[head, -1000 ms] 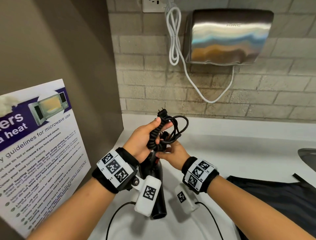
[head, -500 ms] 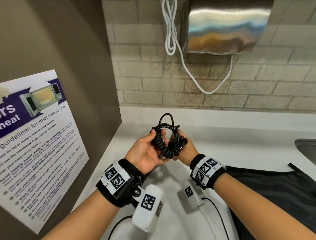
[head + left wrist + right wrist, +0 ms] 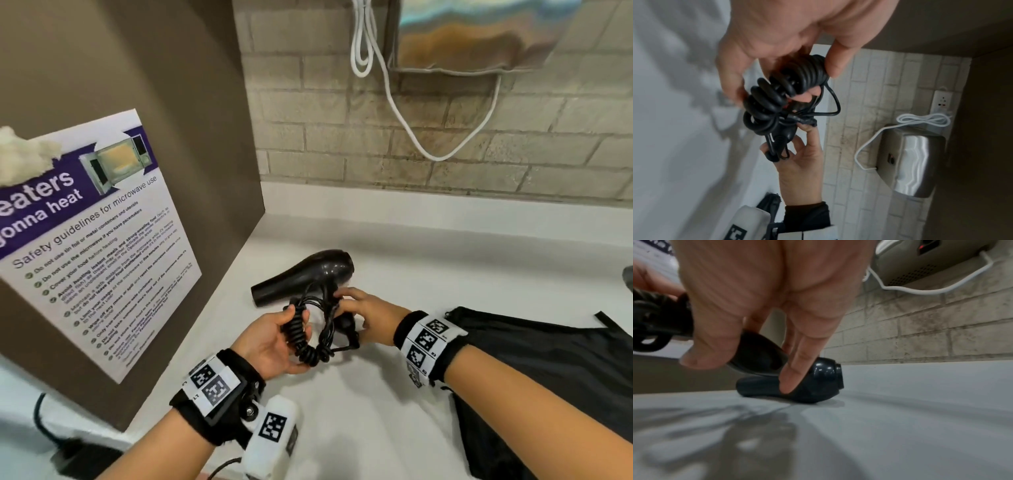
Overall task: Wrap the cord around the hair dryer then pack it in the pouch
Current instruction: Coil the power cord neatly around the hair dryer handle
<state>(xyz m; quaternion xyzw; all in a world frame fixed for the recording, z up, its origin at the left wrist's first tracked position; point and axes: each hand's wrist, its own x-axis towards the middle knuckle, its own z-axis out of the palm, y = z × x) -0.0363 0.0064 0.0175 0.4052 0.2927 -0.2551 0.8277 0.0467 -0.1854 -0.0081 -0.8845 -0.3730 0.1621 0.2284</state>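
head view shows our left hand (image 3: 270, 342) gripping the coiled cord (image 3: 299, 334), our right hand (image 3: 368, 315) curled on the hair dryer (image 3: 308, 274) handle, pouch (image 3: 548, 370) beside.

- A shared pantry or kitchenette in a workplace or institution, not a home
- A printed microwave safety poster (image 3: 92, 240) is fixed to the brown side panel (image 3: 154, 85)
- A stainless-steel wall-mounted hand dryer (image 3: 914, 162) hangs on the pale brick-tile wall (image 3: 376, 147), its white cable (image 3: 394, 99) looped up to a wall socket (image 3: 942, 102)
- A plain white countertop (image 3: 445, 246) runs along the wall, with a sink edge (image 3: 628, 277) at far right
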